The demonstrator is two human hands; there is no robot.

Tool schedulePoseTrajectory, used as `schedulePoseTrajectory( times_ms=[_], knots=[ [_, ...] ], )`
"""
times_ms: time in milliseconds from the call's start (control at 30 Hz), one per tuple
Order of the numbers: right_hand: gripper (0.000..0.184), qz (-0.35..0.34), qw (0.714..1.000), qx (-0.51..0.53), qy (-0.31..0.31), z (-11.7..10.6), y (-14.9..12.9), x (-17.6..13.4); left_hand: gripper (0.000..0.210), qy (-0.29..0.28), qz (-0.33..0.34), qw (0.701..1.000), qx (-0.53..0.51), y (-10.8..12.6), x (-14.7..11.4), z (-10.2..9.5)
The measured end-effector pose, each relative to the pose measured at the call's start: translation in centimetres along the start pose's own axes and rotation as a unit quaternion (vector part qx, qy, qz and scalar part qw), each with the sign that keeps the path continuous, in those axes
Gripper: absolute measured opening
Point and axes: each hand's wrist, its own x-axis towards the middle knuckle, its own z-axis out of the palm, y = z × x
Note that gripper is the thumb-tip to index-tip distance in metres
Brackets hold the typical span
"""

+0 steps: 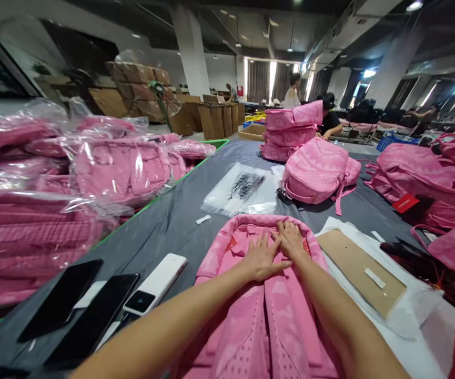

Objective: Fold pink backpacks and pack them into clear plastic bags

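Note:
A pink backpack (246,316) lies in front of me with its straps facing up and its top end pointing away. My left hand (262,258) rests flat on the upper part of it, fingers spread. Just to the right, my right hand (289,239) presses on the backpack near its top edge, fingers stretched out, the two hands almost touching. Neither hand grips anything that shows. Past the backpack's top lies a stack of clear plastic bags (239,189) with a dark bundle on it.
Plastic-wrapped pink backpacks (120,168) fill the left side. Phones (93,321) and a white power bank (156,284) lie at left. More pink backpacks (317,171) stand ahead and right. Brown cardboard (361,268) lies on white sheets at right. A person (330,123) sits beyond.

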Motion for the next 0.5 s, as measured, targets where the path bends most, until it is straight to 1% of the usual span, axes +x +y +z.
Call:
schedulePoseTrajectory(
  times_ms=[67,100,167,233,267,333,367,433,500],
  knots=[
    [0.038,0.003,1.000,0.001,-0.001,-0.5,-0.3,0.1,0.085,-0.014,-0.007,1.000,0.000,1.2,-0.4,1.2],
    [0.034,-0.006,1.000,0.004,-0.006,-1.1,-0.2,0.0,0.080,-0.002,-0.010,1.000,0.003,1.3,-0.4,1.7],
    [0.031,-0.039,0.999,0.011,-0.022,-2.6,0.8,-0.2,0.069,0.045,-0.018,0.999,0.011,0.9,-0.2,2.3],
    [0.037,-0.059,0.998,0.012,-0.030,-4.5,2.4,-0.2,0.064,0.078,-0.026,0.996,0.024,0.4,0.0,2.9],
    [0.041,-0.057,0.998,0.008,-0.030,-5.5,3.3,0.0,0.063,0.089,-0.027,0.995,0.029,0.2,0.1,3.2],
    [0.050,-0.035,0.999,-0.007,-0.038,-7.1,4.7,1.1,0.062,0.107,-0.027,0.993,0.034,-0.1,-0.1,3.9],
    [0.054,-0.024,0.998,-0.016,-0.051,-7.5,5.3,1.9,0.062,0.116,-0.027,0.992,0.033,-0.2,-0.3,4.4],
    [0.054,-0.014,0.995,-0.030,-0.094,-7.6,5.7,3.9,0.060,0.141,-0.032,0.989,0.032,-0.5,-0.7,5.3],
    [0.049,-0.017,0.990,-0.039,-0.137,-6.7,5.6,6.0,0.057,0.175,-0.042,0.983,0.038,-1.0,-1.1,6.0]
  ],
)
